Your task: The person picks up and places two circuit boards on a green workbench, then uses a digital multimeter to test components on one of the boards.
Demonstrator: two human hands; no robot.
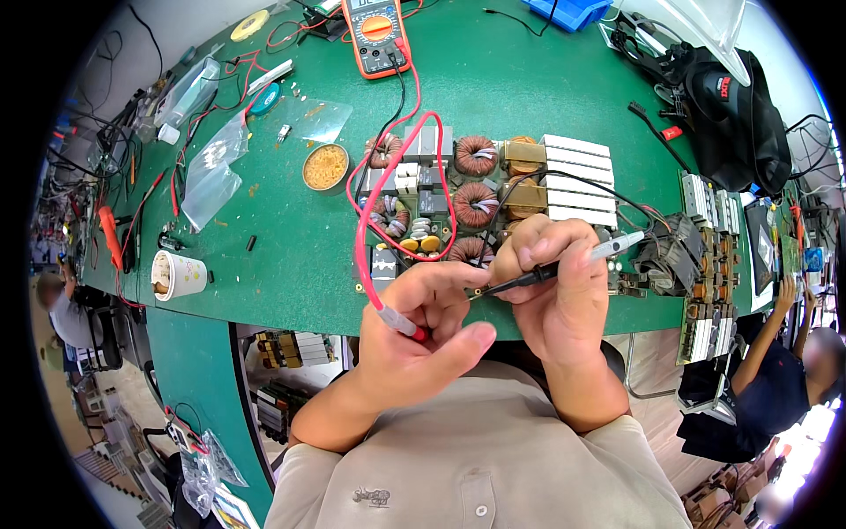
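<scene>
My left hand (pixel 410 339) is closed around a red test probe (pixel 397 320), its thumb and forefinger stretched out toward the right. My right hand (pixel 564 304) grips a black test probe (pixel 533 275) with a grey end; its thin tip points left, close to my left fingers. Whether the tip touches anything, I cannot tell. Both hands are over the near edge of a power circuit board (pixel 432 207) with copper coils, capacitors and white finned heat sinks (pixel 579 181). Red and black leads run across the board to an orange multimeter (pixel 377 33) at the back.
A round tin of amber rosin (pixel 326 167) and a paper cup (pixel 179 275) stand left of the board. Clear plastic bags (pixel 214 181) lie nearby. More boards (pixel 709 273) and a black bag (pixel 736 115) are at the right. Another person (pixel 784 388) sits on the far right.
</scene>
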